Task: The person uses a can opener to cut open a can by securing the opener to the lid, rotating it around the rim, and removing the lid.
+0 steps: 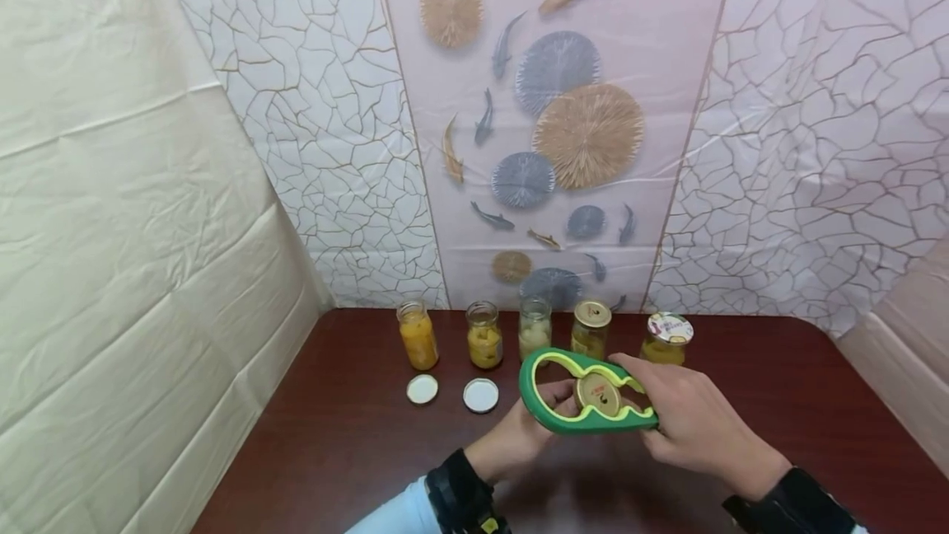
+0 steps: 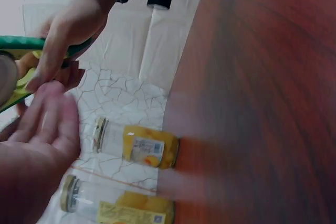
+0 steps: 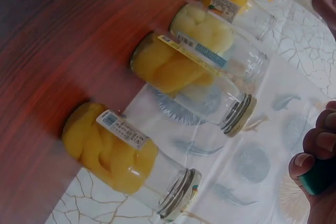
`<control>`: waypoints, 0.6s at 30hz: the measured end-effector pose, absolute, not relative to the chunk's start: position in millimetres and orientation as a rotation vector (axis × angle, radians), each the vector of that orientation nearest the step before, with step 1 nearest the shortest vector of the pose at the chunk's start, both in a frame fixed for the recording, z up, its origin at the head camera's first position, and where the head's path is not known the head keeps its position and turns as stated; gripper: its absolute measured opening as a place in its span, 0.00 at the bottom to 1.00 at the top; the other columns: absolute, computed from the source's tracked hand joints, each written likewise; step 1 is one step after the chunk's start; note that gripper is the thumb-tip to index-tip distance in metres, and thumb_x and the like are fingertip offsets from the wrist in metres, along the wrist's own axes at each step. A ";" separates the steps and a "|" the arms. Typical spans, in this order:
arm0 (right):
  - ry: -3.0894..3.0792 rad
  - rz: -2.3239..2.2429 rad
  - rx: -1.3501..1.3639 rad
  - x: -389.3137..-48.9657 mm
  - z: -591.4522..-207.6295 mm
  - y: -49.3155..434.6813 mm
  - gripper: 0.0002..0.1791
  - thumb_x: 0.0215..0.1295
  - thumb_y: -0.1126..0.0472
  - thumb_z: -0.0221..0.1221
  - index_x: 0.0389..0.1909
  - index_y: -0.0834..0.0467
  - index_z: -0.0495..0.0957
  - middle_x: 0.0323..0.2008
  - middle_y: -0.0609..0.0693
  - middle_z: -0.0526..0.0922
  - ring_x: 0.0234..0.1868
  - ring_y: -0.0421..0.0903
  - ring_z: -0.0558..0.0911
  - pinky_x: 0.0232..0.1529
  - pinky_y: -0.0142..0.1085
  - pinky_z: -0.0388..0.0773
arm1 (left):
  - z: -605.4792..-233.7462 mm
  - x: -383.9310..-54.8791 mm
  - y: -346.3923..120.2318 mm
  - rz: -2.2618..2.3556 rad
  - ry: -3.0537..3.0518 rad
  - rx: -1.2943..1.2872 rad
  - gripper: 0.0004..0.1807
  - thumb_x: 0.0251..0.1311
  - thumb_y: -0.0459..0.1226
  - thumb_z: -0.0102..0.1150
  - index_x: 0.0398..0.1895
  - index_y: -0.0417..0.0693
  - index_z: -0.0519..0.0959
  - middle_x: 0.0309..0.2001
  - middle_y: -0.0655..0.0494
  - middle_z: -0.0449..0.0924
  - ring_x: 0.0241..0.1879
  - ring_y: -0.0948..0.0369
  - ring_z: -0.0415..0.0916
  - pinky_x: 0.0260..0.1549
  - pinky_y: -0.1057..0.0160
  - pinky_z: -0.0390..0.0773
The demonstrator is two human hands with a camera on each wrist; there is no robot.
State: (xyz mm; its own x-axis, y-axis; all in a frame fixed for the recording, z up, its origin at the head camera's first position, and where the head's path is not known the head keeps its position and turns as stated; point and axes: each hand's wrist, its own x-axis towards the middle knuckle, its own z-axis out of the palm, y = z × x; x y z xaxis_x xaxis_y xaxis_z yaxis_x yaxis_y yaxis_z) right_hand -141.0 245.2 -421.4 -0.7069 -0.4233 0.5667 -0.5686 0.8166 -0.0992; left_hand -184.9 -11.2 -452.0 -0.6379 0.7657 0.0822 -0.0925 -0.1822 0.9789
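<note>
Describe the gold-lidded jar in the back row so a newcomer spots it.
On the red table, five jars line the back edge. In the head view, take the fourth jar from the left. Its gold lid sets it apart: its left neighbour is open, its right one has a white lid.

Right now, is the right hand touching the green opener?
Touching: in the head view, the right hand grips the green opener at its handle ends.

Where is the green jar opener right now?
Head view, low and right of centre: the green jar opener is gripped by the right hand, a gold lid showing within its opening, just below the gold-capped jar in the picture.
</note>
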 end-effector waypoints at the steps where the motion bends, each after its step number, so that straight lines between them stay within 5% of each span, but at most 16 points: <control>1: -2.460 0.376 0.733 -141.6 -421.3 243.4 0.44 0.36 0.67 0.70 0.65 0.57 0.78 0.39 0.40 0.88 0.33 0.29 0.78 0.29 0.29 0.71 | -452.5 -183.6 -10.6 1.897 1.454 0.812 0.34 0.83 0.54 0.49 0.76 0.37 0.71 0.69 0.40 0.79 0.58 0.70 0.83 0.65 0.60 0.81; 8: -2.454 0.374 0.732 -146.7 -423.3 242.3 0.44 0.36 0.67 0.71 0.65 0.56 0.78 0.39 0.42 0.89 0.32 0.31 0.79 0.28 0.29 0.70 | -454.5 -178.0 -6.0 1.978 1.336 0.751 0.51 0.72 0.66 0.56 0.74 0.26 0.68 0.54 0.69 0.85 0.53 0.71 0.84 0.67 0.54 0.80; 14: -2.437 0.403 0.738 -149.3 -433.9 240.9 0.43 0.36 0.67 0.70 0.64 0.55 0.78 0.35 0.36 0.85 0.32 0.27 0.74 0.28 0.28 0.69 | -457.0 -180.3 -2.2 1.965 1.340 0.743 0.54 0.70 0.67 0.57 0.72 0.22 0.67 0.53 0.68 0.84 0.53 0.71 0.84 0.67 0.57 0.80; 18: -2.438 0.443 0.745 -149.3 -436.9 238.7 0.42 0.38 0.68 0.68 0.64 0.53 0.77 0.32 0.31 0.79 0.31 0.25 0.72 0.29 0.26 0.69 | -457.4 -180.9 1.5 1.978 1.295 0.762 0.57 0.67 0.69 0.59 0.73 0.22 0.67 0.62 0.54 0.86 0.56 0.71 0.83 0.64 0.59 0.80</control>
State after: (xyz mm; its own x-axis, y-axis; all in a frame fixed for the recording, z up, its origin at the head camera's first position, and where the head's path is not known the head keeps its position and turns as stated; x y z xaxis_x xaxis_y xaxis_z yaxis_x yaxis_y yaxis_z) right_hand -149.3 238.7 -436.9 -0.6971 -0.4122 0.5867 -0.5922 0.7923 -0.1470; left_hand -180.9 1.5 -457.4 -0.6226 0.7735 0.1190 -0.2004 -0.3046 0.9312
